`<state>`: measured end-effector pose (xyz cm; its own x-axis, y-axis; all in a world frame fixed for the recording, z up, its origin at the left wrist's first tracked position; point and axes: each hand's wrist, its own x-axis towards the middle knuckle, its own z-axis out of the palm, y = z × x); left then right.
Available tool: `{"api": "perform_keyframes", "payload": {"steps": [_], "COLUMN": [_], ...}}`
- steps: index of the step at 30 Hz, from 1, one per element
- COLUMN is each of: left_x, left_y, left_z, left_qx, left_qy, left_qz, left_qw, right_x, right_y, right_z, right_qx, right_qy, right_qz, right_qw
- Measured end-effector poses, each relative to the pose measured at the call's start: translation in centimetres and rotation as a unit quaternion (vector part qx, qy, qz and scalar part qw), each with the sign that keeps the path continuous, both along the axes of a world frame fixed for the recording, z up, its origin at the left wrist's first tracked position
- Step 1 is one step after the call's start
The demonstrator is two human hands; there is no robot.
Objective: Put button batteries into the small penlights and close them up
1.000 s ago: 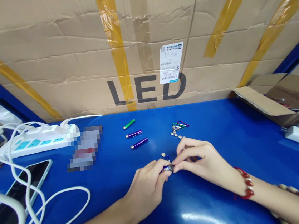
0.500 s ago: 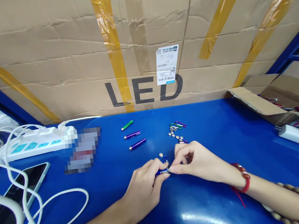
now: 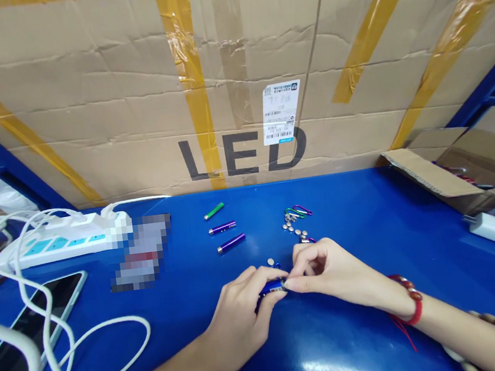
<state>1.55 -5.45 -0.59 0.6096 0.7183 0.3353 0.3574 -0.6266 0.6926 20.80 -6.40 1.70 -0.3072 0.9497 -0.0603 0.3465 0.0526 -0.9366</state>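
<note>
Blue metal mini torch (image 3: 272, 289) sits low over the blue table (image 3: 367, 219), pinched in our left hand (image 3: 244, 311), while our right hand (image 3: 324, 272) nips its silver end, perhaps a cap; the view is too small to tell. We keep both pinches firm and aligned. Loose silver button cells (image 3: 294, 228) lie just beyond, purple torches (image 3: 231, 243) farther left.

Small blue cylinder (image 3: 272, 289) mostly hidden between left hand (image 3: 240, 317) and right hand (image 3: 329, 271) fingertips; its make can't be told. Flat item (image 3: 141, 252) beside power strip (image 3: 63, 239) blurred out, unreadable. Phone (image 3: 21, 336) and white cable (image 3: 8, 355) cut off by left edge; shipping label (image 3: 281, 112) print and small round pieces (image 3: 294, 228) too small to identify.
</note>
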Motion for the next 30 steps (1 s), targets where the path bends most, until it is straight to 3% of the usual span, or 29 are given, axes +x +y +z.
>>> {"api": "perform_keyframes", "payload": {"steps": [11, 20, 23, 26, 30], "left_x": [0.1, 0.4, 0.4, 0.5, 0.5], "left_y": [-0.1, 0.1, 0.6, 1.0, 1.1], "left_z": [0.0, 0.4, 0.6, 0.6, 0.3], "left_qx": [-0.043, -0.148, -0.194, -0.214, -0.244], "left_qy": [-0.003, -0.025, -0.054, -0.101, -0.115], "left_qz": [0.001, 0.034, 0.08, 0.103, 0.118], "left_qw": [0.999, 0.988, 0.976, 0.966, 0.956], "right_x": [0.0, 0.0, 0.5, 1.0, 1.1], "right_y": [-0.2, -0.1, 0.1, 0.2, 0.2], "right_z": [0.2, 0.1, -0.2, -0.5, -0.8], "right_qx": [0.032, 0.122, 0.211, 0.292, 0.322], "right_qy": [-0.012, -0.07, -0.146, -0.235, -0.295], "right_qz": [-0.02, -0.048, -0.037, 0.046, 0.111], "right_qw": [0.999, 0.989, 0.966, 0.926, 0.893]}}
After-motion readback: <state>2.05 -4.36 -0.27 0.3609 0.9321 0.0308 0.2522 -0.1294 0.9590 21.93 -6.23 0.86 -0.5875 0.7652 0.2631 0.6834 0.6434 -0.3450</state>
